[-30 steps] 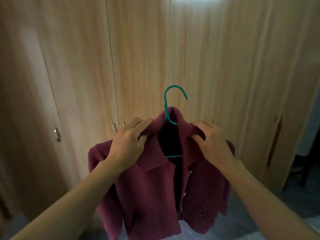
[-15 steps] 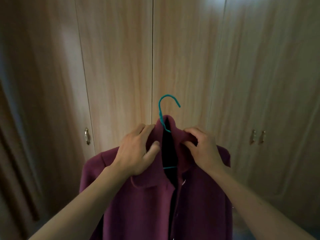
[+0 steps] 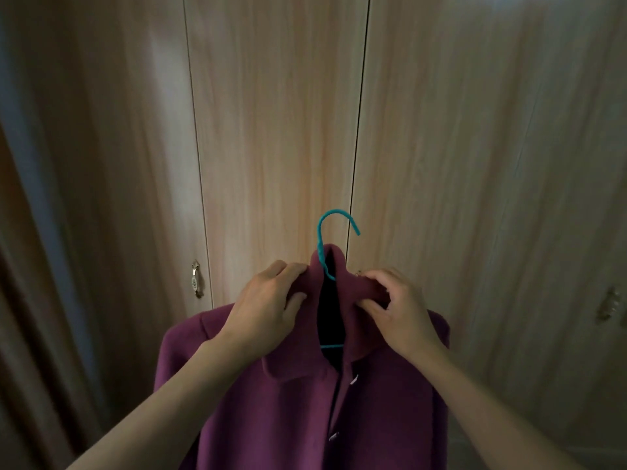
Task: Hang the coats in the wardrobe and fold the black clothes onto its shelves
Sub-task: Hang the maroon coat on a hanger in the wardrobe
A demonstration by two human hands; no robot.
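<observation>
A maroon coat (image 3: 278, 401) hangs on a teal hanger (image 3: 334, 228), whose hook sticks up above the collar. I hold the coat up in front of the shut wooden wardrobe doors (image 3: 278, 130). My left hand (image 3: 268, 310) grips the left side of the collar. My right hand (image 3: 397, 310) pinches the right side of the collar. The hanger's shoulders are hidden inside the coat; only the hook and a short bar below the collar show.
A metal door handle (image 3: 196, 283) sits left of the coat, and another handle (image 3: 610, 305) is at the far right. A darker panel (image 3: 20, 300) runs down the left edge.
The view has swung left and closer to the doors, so the floor and right-hand room edge have left the frame. Both hands have kept their hold on the collar.
</observation>
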